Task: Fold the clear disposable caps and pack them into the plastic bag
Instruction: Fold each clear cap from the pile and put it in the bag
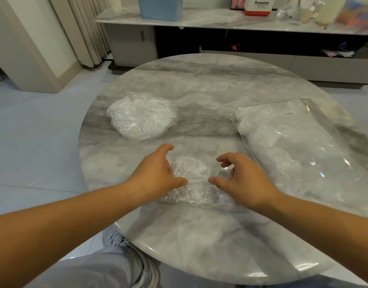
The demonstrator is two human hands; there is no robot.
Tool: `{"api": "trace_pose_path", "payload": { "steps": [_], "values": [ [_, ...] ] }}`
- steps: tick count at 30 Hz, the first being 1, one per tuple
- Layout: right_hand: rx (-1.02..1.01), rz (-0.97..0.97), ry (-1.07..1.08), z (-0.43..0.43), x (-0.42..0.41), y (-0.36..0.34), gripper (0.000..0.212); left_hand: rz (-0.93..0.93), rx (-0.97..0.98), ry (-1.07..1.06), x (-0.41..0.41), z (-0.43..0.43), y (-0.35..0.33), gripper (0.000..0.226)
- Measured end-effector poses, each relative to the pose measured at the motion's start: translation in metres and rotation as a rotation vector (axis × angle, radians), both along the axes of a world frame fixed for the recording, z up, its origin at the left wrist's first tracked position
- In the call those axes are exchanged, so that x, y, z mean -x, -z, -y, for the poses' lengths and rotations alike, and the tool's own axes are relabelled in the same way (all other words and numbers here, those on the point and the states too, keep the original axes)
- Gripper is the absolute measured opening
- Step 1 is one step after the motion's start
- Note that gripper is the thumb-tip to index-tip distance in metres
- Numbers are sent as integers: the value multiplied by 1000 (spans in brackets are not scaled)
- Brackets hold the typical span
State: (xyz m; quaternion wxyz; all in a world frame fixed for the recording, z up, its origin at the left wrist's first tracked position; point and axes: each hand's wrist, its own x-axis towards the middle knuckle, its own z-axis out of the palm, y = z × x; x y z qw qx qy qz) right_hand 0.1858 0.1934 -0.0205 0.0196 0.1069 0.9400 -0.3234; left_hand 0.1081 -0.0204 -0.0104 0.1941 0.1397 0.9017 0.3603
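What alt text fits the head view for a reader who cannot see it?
A left hand and a right hand flank a crumpled clear cap on a round marble table, thumbs touching it. A pile of caps lies beyond on the left; a plastic bag holding caps lies on the right.

One clear cap (191,179) lies crumpled on the worktop (199,86) between my left fingers (167,148) and my right fingers (222,157), with both my thumbs at its near part, one on each side. A rounded heap of loose caps (141,116) sits well beyond my left fingers. The plastic bag (293,154) lies flat just right of my right fingers. It is clear, carries a small white label, and has caps inside.
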Motion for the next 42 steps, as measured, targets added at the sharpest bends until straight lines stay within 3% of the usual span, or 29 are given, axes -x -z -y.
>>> {"api": "trace_pose_path", "payload": {
  "steps": [5, 8, 10, 14, 17, 22, 24, 28, 30, 33, 36, 42],
  "values": [
    [417, 52, 143, 2, 13, -13, 40, 433, -265, -100, -1, -11, -9, 104],
    [655, 128, 174, 6, 10, -18, 37, 585, -362, -127, 0, -11, -6, 95],
    [758, 143, 203, 8, 8, -22, 31, 588, -361, -129, 2, -10, -6, 86],
    [772, 147, 141, 11, 3, -28, 23, 565, -352, -128, 4, -10, -9, 76],
    [786, 246, 103, 17, 1, -28, 33, 600, -354, -117, 4, -10, -9, 77],
    [910, 418, 212, 11, 3, -16, 57, 660, -373, -119, 5, -9, -7, 78],
    [964, 450, 242, 6, 5, -14, 48, 696, -390, -119, 7, -7, -8, 66],
    [1051, 514, 269, 0, 7, -12, 32, 736, -432, -104, 9, -2, -9, 18],
    [1100, 492, 279, -1, 7, -12, 31, 745, -490, -126, 9, 1, -7, 13],
    [1045, 387, 254, -3, 3, -13, 34, 754, -539, -152, 10, 5, -3, 21],
    [783, 278, 137, -5, -5, -11, 42, 710, -461, -130, 11, 10, -1, 27],
    [417, 143, -39, -3, -18, -7, 40, 310, -66, 65, 7, 9, 3, 32]
  ]
}}
